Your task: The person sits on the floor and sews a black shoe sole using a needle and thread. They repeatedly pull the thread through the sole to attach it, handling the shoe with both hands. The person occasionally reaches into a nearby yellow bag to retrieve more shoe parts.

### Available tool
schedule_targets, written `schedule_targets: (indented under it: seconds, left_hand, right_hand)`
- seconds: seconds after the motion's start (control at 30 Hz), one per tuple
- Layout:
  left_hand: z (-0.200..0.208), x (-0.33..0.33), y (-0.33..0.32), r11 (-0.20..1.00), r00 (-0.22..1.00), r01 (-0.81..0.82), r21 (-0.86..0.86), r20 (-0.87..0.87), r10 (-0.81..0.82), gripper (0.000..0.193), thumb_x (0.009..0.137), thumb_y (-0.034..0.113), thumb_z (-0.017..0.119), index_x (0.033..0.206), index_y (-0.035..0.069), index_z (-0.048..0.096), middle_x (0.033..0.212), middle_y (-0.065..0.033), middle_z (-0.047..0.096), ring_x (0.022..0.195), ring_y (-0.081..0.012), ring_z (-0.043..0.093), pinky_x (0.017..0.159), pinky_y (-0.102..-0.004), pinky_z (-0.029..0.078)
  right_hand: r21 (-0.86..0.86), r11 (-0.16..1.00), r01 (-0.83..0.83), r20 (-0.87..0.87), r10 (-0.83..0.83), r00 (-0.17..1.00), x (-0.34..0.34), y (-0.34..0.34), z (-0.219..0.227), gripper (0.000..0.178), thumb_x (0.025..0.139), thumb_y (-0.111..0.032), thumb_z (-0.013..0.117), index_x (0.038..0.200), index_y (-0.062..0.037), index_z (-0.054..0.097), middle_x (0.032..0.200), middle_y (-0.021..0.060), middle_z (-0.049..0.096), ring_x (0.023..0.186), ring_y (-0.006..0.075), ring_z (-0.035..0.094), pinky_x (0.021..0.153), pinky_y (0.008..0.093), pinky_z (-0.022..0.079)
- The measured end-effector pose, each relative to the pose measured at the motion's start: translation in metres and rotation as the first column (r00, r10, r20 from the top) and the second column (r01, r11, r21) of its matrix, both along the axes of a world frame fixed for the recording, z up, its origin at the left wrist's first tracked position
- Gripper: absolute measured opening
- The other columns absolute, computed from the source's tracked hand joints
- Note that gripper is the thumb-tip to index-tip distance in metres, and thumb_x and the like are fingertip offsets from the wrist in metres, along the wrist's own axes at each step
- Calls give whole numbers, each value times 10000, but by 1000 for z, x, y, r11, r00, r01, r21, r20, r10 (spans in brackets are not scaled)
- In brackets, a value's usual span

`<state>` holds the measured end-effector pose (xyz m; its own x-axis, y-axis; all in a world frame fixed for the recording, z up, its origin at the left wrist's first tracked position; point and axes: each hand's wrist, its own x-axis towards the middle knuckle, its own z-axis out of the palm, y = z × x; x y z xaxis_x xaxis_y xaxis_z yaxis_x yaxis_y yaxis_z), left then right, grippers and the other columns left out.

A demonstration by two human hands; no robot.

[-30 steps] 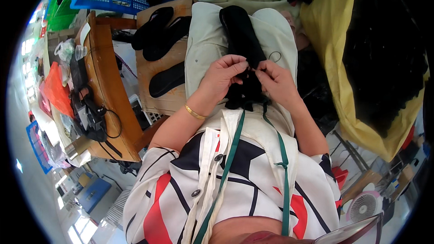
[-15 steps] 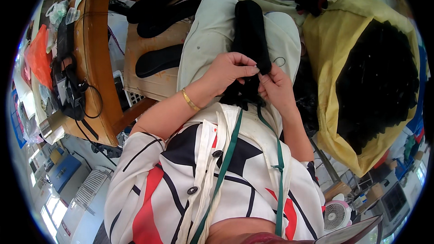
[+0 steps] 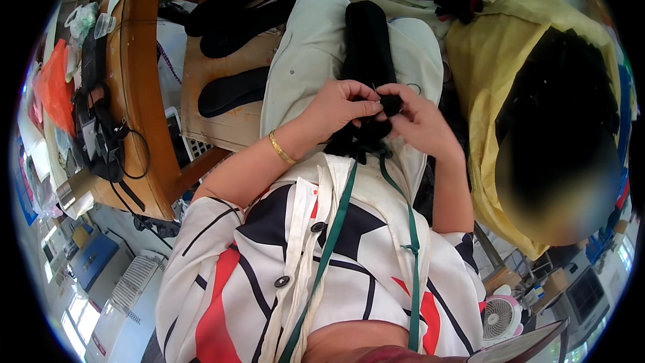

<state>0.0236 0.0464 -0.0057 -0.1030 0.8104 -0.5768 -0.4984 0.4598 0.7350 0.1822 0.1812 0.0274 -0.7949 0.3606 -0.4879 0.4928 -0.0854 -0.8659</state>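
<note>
Head view: black sole (image 3: 367, 33) lies on pale apron (image 3: 306, 33) over my lap, near end up at my hands. To do it well: hold end firm, pinch close to edge, go slow, watch fingers. My left hand (image 3: 346, 104): thumb and finger pinched together at end; cannot tell what is in pinch. My right hand (image 3: 420, 121): fingers bent, clamped on end, just beside left.
</note>
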Motion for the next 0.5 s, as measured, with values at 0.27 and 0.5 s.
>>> schedule_targets:
  seconds: [0.27, 0.5]
  left_hand:
    - [10, -7, 1, 999, 999, 32, 34, -11, -32, 156, 917, 146, 669, 1032, 47, 636, 878, -14, 647, 702, -69, 606, 536, -185, 464]
    - [32, -40, -6, 979, 922, 200, -38, -331, -201, 132, 881, 137, 708, 985, 71, 662, 753, 39, 613, 615, -14, 532, 479, -175, 389]
  right_hand:
    - [602, 797, -47, -169, 186, 968, -15, 10, -34, 284, 792, 33, 583, 1043, -80, 651, 857, 143, 619, 835, 331, 621, 710, 369, 484]
    - [-234, 951, 200, -47, -217, 975, -23, -24, -36, 113, 898, -78, 652, 1008, -50, 650, 833, 14, 610, 751, 99, 570, 655, 258, 467]
